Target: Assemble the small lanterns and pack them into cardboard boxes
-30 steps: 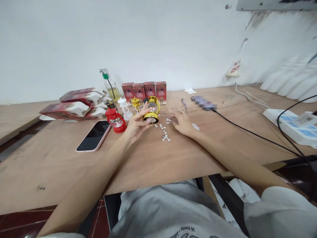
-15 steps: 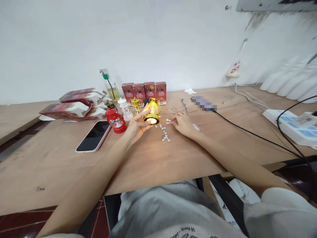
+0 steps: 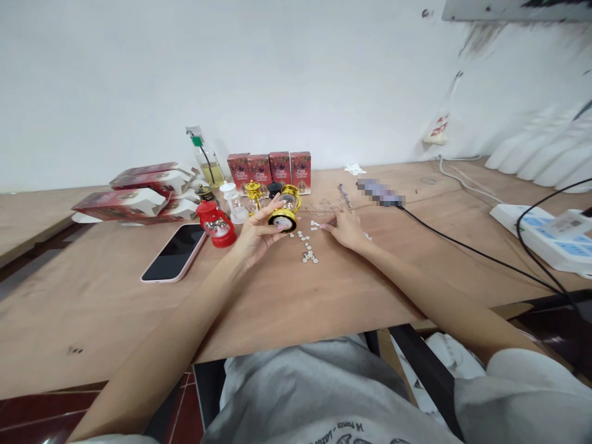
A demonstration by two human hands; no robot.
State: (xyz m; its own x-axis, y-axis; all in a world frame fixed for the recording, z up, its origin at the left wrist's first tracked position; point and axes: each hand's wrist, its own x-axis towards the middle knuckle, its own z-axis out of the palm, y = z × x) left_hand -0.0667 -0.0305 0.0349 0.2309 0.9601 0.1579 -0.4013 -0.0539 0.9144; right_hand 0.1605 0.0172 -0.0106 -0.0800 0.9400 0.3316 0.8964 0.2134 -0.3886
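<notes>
My left hand point(image 3: 257, 235) is wrapped round a small gold lantern point(image 3: 289, 198), held tilted above the table with its round base turned towards me. The lantern is unlit. My right hand point(image 3: 346, 229) rests low over the table, thumb and fingertips brought together beside small white pieces point(image 3: 315, 223); whatever they pinch is too small to make out. Between the hands lie several small round white discs point(image 3: 309, 254). Left of the held lantern stand a red lantern point(image 3: 216, 224), a white lantern point(image 3: 235, 203) and another gold lantern point(image 3: 253, 194).
Four-sided red boxes point(image 3: 280, 171) stand by the wall, with opened red cartons point(image 3: 124, 205) to the left. A pump bottle point(image 3: 210, 165) stands behind the lanterns. A phone point(image 3: 174, 254) lies left. A screwdriver-like tool point(image 3: 345, 195), a black cable point(image 3: 467, 243) and a power strip point(image 3: 546, 237) are right.
The light in the held gold lantern has gone out, and its base is turned slightly more towards me. My right hand has shifted a little, staying by the white pieces.
</notes>
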